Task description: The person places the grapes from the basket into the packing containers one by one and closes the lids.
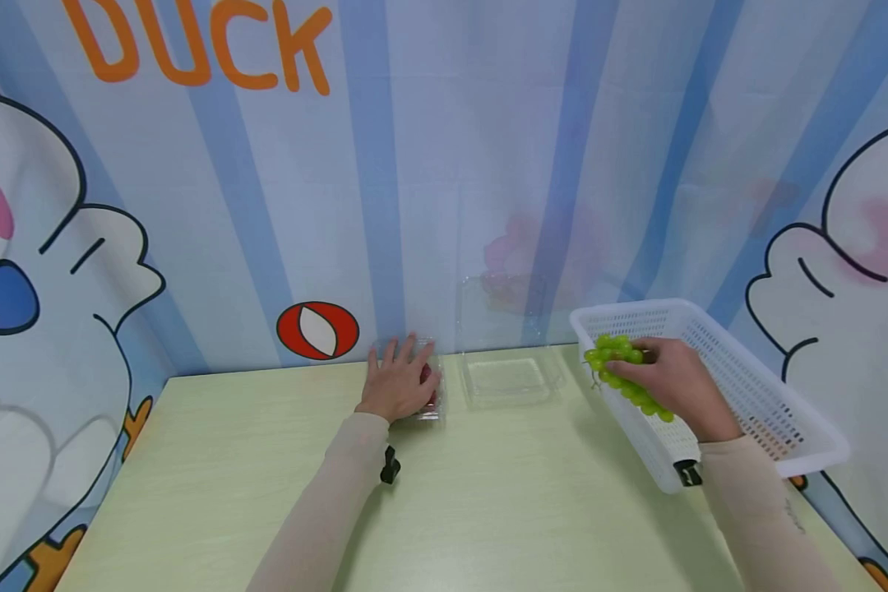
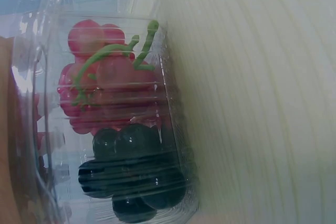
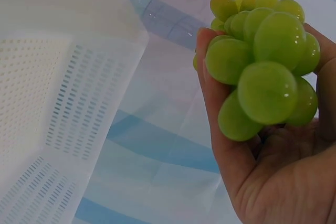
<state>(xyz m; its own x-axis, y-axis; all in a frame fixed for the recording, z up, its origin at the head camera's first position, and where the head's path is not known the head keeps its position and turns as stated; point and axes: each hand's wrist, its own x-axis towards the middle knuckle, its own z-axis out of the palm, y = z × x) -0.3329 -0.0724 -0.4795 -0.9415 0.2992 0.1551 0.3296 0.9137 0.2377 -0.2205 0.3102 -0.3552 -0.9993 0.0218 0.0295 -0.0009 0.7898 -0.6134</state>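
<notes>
My left hand [image 1: 398, 385], fingers straight and spread, rests on top of a clear plastic clamshell box [image 1: 431, 413] near the back edge of the table. Through the box wall the left wrist view shows a bunch of red grapes [image 2: 113, 74] with a green stem, beside a cluster of dark grapes [image 2: 134, 169]. Over the near left side of a white basket, my right hand [image 1: 679, 382] holds a bunch of green grapes [image 1: 636, 395]. In the right wrist view its thumb and fingers curl around the green grapes [image 3: 268, 93], stem pointing away from the palm.
A second clear clamshell box [image 1: 506, 380] stands with its lid raised against the striped curtain [image 1: 429, 164], right of the first one. The white perforated basket [image 1: 777, 411] sits at the table's right side, a black clip [image 1: 686, 472] on its near corner.
</notes>
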